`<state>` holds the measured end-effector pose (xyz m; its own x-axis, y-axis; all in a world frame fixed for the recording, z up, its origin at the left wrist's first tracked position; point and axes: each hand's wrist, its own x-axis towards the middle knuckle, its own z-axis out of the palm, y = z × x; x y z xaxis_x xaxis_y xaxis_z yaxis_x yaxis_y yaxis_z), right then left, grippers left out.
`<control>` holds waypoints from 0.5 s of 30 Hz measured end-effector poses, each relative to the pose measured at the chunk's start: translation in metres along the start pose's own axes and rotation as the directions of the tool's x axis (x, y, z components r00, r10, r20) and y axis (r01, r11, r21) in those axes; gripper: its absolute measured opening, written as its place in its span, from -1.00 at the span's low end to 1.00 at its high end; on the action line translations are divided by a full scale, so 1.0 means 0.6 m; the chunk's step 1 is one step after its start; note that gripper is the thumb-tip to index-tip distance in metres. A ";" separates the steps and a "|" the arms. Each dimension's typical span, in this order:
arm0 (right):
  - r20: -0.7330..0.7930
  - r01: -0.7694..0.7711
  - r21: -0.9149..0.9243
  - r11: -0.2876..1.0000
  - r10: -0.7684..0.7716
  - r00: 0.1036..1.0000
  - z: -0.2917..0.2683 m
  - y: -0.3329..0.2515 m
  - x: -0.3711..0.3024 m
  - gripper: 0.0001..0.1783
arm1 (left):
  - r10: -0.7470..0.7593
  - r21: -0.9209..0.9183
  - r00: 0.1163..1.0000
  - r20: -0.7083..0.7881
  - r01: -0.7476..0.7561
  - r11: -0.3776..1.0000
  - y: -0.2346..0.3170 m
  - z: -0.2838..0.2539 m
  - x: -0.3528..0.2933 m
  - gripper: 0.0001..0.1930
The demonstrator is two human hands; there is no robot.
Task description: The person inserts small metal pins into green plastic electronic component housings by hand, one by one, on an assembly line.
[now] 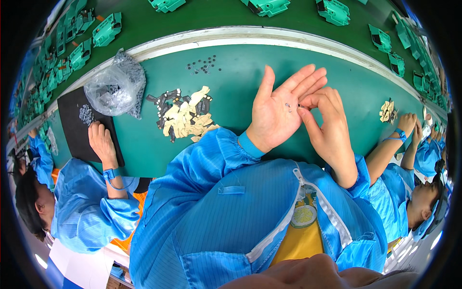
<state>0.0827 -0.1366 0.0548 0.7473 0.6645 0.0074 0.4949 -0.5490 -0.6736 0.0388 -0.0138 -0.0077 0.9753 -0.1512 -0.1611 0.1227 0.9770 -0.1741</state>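
Note:
My left hand (279,113) is held palm up above the green table, its fingers stretched out. A few tiny dark pieces (288,105) lie on that palm. Close beside it, my right hand (327,120) pinches a tiny dark piece (299,105) between thumb and forefinger; its exact kind is too small to tell. To the left of my hands is a pile of cream and black flat parts (185,115), some curved. Beyond the pile, small dark round pieces (204,64) are scattered on the table (231,86).
A clear plastic bag of small grey parts (118,84) rests partly on a black mat (72,123). A co-worker's hand (102,139) reaches to grey pieces there. Behind a pale rail (240,34), green housings (333,11) sit on a green surface. Another co-worker's hands (408,124) are at right.

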 end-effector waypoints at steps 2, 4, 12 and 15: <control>-0.008 0.012 -0.018 1.000 -0.012 1.000 0.002 -0.004 0.002 -0.81 | 0.013 -0.003 1.000 -0.008 -0.013 1.000 0.000 0.001 -0.003 -0.13; -0.015 0.039 -0.025 0.999 -0.040 0.999 0.007 -0.003 0.008 -0.83 | 0.014 -0.023 0.999 0.037 -0.013 1.000 -0.001 -0.009 0.000 -0.14; 0.092 0.036 -0.137 0.990 -0.023 0.995 0.000 -0.036 0.036 -0.88 | 0.073 0.048 0.997 -0.022 -0.072 0.996 -0.002 -0.004 0.000 -0.17; 0.134 0.080 -0.201 0.976 -0.053 0.990 -0.005 -0.039 0.040 -0.88 | 0.078 0.024 0.997 -0.010 -0.077 0.997 -0.004 -0.005 -0.003 -0.17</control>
<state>0.0901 -0.1094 0.0731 0.6536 0.7547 -0.0563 0.6320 -0.5852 -0.5081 0.0362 -0.0160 -0.0099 0.9799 -0.0766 -0.1841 0.0515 0.9892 -0.1375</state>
